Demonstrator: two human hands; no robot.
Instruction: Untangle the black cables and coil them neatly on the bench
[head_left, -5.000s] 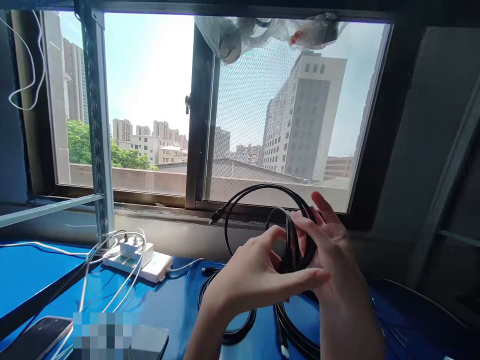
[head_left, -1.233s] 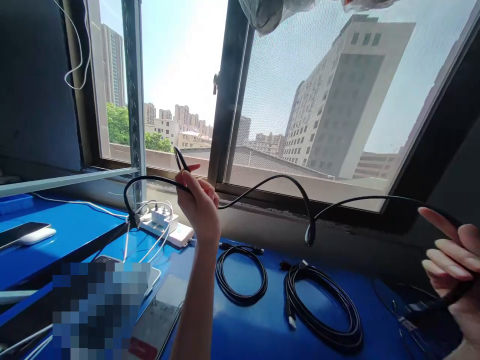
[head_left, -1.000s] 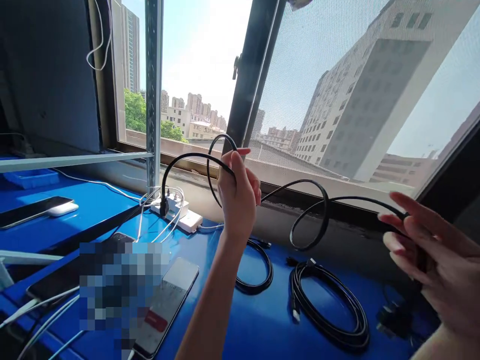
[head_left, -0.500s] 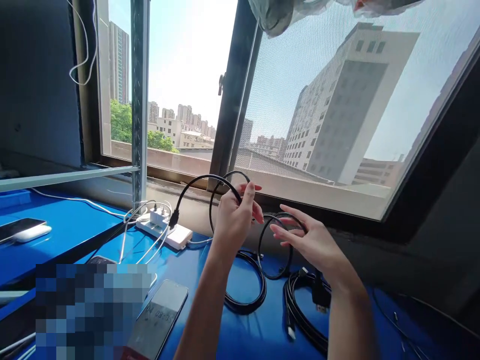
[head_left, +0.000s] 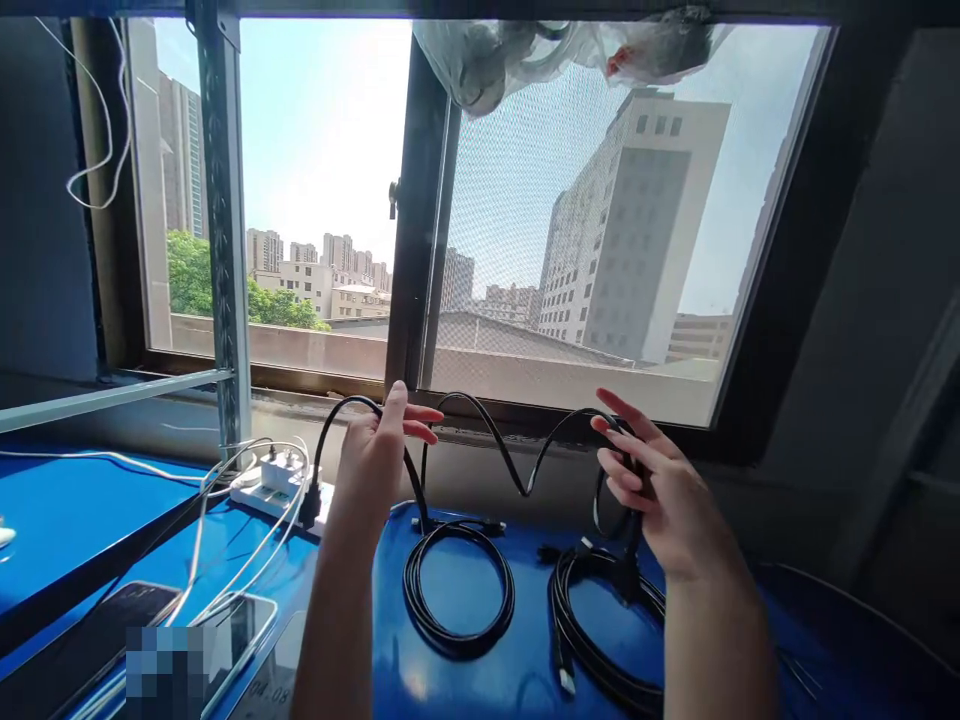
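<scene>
A black cable (head_left: pixel 491 430) hangs in loose waves between my hands, above the blue tabletop. My left hand (head_left: pixel 371 455) has its thumb raised and some fingertips pointing right, with the cable running through its grasp; part of the grip is hidden behind the hand. From there one stretch arches left and drops to a black plug (head_left: pixel 310 503) at the power strip. My right hand (head_left: pixel 645 490) curls round the cable's other side, index finger lifted. Below that hand hangs a dark connector (head_left: pixel 626 578). Beneath lie a coiled black cable (head_left: pixel 459 645) and a thicker black coil (head_left: pixel 600 655).
A white power strip (head_left: pixel 251 492) with adapters and tangled white cords (head_left: pixel 201 530) stands at left. Phones (head_left: pixel 251 635) lie at the front left. A metal shelf post (head_left: pixel 225 250) rises before the window. Plastic-bagged items (head_left: pixel 510 60) hang overhead.
My hands have moved apart, and the cable loops between them have opened into a long wave. The camera view has levelled and shifted.
</scene>
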